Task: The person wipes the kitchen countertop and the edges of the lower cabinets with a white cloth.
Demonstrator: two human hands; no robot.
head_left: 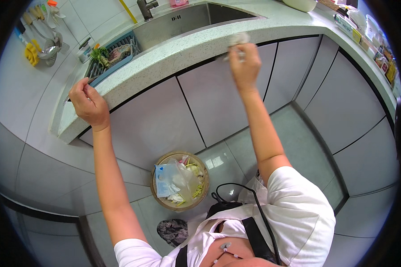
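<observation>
My right hand [246,66] is closed around a crumpled whitish cloth [239,39] at the front edge of the speckled white counter [165,55], to the right of the sink's middle. Motion blurs the cloth a little. At the counter's left end my left hand [90,106] is curled shut beside the blue-grey drain basket [116,66]. A thin dark edge shows by its fingers, but what they grip is hidden. Leafy greens [100,57] and a brownish piece of food [119,53] lie in the basket.
A steel sink [178,29] with a faucet [146,9] lies behind the counter edge. Ladles and other utensils [51,49] hang on the left wall. Packages [378,62] line the right counter. On the floor stands a round waste bin [158,196] with scraps and plastic.
</observation>
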